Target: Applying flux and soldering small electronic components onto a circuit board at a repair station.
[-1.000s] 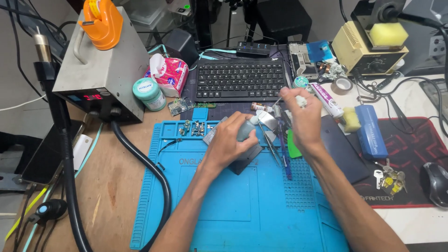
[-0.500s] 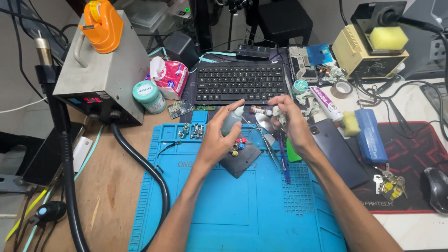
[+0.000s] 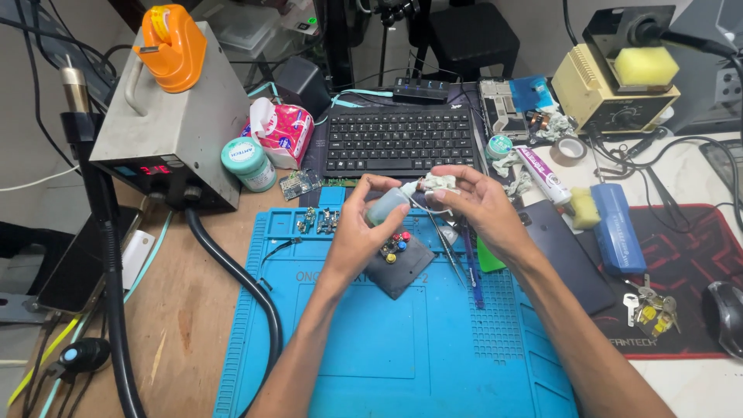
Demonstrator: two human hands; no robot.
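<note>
— What do we have in our left hand (image 3: 364,224)?

— The small grey bottle (image 3: 385,207), fingers closed round it, tilted with its nozzle toward our right.

— And our right hand (image 3: 476,209)?

— We pinch a crumpled wad of cloth (image 3: 438,183) at the fingertips, touching the bottle's tip. Both sit above the blue mat (image 3: 387,348), over the dark board with coloured buttons (image 3: 396,259), in front of the keyboard (image 3: 398,142).
</note>
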